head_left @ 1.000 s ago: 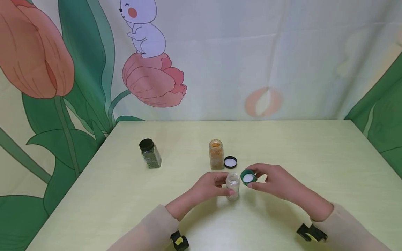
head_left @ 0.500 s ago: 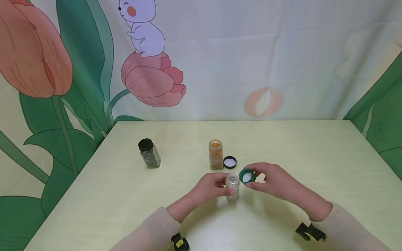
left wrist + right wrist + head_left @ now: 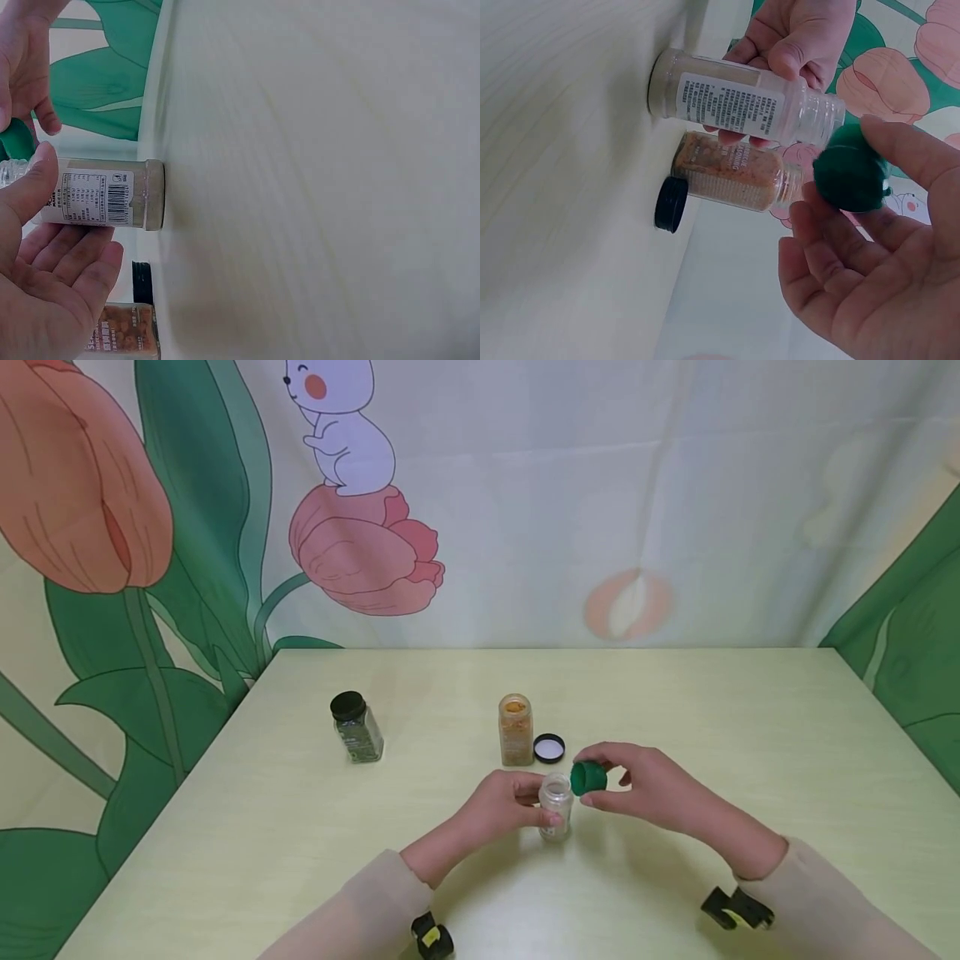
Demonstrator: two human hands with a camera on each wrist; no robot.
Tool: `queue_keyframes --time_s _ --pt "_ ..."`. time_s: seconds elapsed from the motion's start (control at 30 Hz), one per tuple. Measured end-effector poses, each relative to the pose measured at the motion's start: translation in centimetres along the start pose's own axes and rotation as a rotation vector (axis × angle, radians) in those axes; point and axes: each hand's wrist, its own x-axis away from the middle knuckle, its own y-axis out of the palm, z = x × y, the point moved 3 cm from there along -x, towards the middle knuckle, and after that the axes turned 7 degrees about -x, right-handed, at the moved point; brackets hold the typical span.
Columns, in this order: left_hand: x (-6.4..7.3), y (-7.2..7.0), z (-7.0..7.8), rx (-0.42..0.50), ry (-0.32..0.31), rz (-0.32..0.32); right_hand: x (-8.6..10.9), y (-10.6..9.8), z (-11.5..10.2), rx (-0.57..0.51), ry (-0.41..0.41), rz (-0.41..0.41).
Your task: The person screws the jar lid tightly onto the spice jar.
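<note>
My left hand point(image 3: 498, 807) holds a clear seasoning bottle point(image 3: 727, 101) upright on the table, thumb on the near side and fingers behind. The bottle has no cap on; pale powder and a printed white label show through its side. Between thumb and fingers, my right hand point(image 3: 648, 783) pinches a green cap point(image 3: 589, 777) just right of the bottle's mouth. The cap is tilted, its hollow side turned toward the bottle. Behind them stands an uncapped jar of orange seasoning point(image 3: 516, 731), its black lid point(image 3: 549, 748) lying beside it, white liner up.
A jar of green herbs point(image 3: 358, 731) with a black lid on stands at the left of the pale table point(image 3: 712, 710). A curtain point(image 3: 525, 510) printed with tulips and a white animal hangs behind the table's far edge.
The green cap has tipped from showing its white inside to showing its green side, and has shifted slightly left and up. The left hand and bottle have stayed in place.
</note>
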Motion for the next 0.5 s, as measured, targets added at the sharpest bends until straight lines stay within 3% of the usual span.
queue_keyframes --time_s 0.27,0.5 --pt "0.0 0.0 0.0 -0.008 0.017 0.001 -0.8 1.0 0.1 -0.135 -0.02 0.005" --pt "0.1 -0.1 0.1 -0.012 0.03 0.0 -1.2 1.7 -0.2 -0.166 -0.026 0.018"
